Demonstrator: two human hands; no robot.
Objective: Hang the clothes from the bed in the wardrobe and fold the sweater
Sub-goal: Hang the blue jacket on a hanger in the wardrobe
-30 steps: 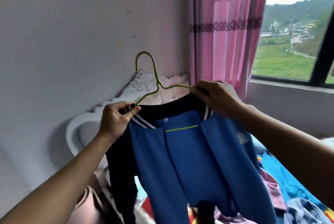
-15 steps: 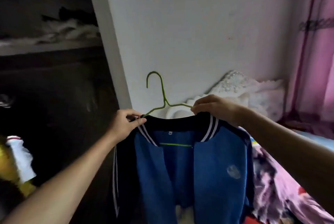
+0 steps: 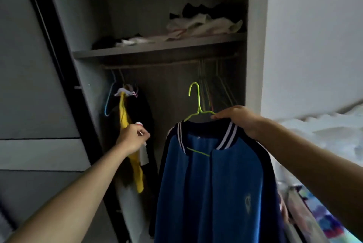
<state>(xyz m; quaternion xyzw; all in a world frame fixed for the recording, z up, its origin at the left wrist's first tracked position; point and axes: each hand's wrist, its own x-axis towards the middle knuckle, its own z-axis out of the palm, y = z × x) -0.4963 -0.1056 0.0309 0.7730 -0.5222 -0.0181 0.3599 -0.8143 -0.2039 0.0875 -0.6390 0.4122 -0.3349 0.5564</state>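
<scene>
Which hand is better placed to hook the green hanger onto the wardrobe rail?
Right. The right hand grips the green hanger carrying the blue jacket, its hook upright below the rail. The left hand is off to the side, gripping the hanging clothes, and does not touch the hanger.

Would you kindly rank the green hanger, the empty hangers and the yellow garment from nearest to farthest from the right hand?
1. green hanger: gripped by the right hand.
2. empty hangers: hanging just above and behind it.
3. yellow garment: far across, at the left.
</scene>
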